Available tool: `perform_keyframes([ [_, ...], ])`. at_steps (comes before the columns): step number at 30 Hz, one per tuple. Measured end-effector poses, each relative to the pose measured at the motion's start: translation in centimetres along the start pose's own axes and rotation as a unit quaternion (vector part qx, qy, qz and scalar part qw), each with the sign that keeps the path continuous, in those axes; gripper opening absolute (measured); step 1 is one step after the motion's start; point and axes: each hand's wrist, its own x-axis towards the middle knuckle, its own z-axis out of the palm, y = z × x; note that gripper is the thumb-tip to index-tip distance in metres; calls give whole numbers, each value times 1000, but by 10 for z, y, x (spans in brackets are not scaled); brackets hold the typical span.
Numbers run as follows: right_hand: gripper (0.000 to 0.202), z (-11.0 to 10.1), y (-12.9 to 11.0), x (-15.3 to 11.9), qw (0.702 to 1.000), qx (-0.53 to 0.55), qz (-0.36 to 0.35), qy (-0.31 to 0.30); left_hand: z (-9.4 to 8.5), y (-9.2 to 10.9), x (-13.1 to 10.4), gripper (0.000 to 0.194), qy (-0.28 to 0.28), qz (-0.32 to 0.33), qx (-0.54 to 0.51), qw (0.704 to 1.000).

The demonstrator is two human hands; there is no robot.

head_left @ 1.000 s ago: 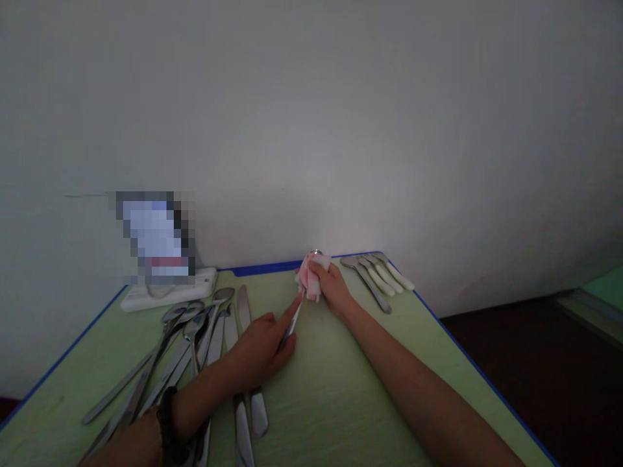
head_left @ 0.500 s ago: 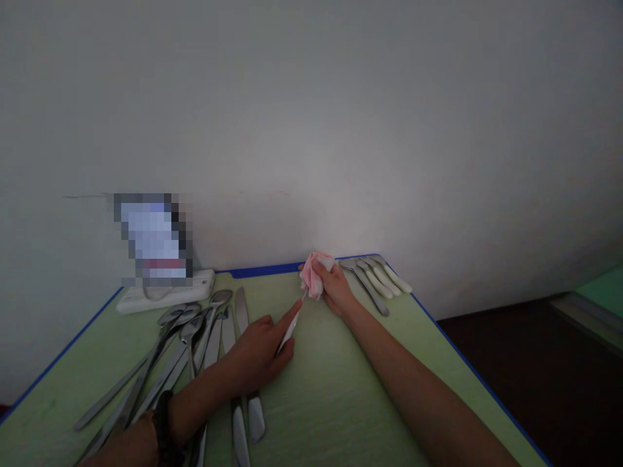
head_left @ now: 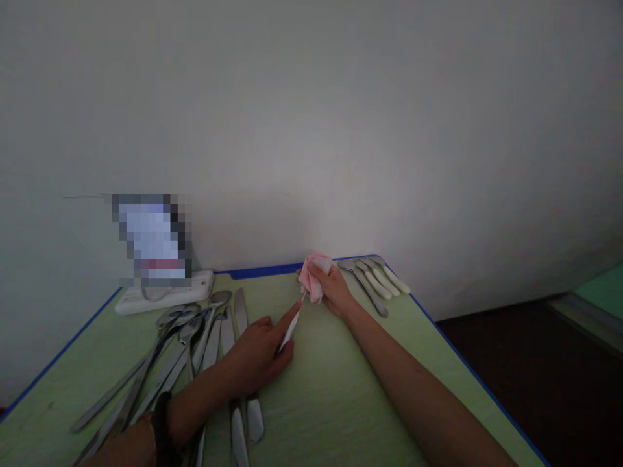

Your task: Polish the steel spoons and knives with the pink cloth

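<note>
Right now the left hand lies low on the green table, knuckles up, its forefinger stretched along the white handle of a utensil which it pinches against the thumb. That forearm runs back toward the near edge of the table, crossing over the loose knives and spoons spread to the left of the utensil. The utensil slants up and away from the left hand, and its far end disappears inside a pink cloth. The right hand is closed around that cloth, fingers curled and bunching it over the hidden end, wrist just above the table. The right arm stretches long and nearly straight from the near right corner of the table. Just beyond the cloth, to its right, a small row of white-handled cutlery lies side by side near the table's blue far edge. Left of the cloth, a flat white box sits against the wall.
</note>
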Motion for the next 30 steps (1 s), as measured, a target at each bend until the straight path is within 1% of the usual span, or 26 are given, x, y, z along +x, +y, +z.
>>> perform_keyframes([
  [7,31,-1,1,0,1000,0,-1,7,1,0,-2,65,11,8,-12,1000],
  [17,31,-2,3,3,1000,11,4,8,0,1,-1,62,0,19,-27,999],
  [22,31,-2,2,2,1000,23,12,15,1,-1,-1,61,2,15,-36,999],
  [30,32,-2,1,3,999,29,19,10,2,-2,0,59,3,19,-33,999],
])
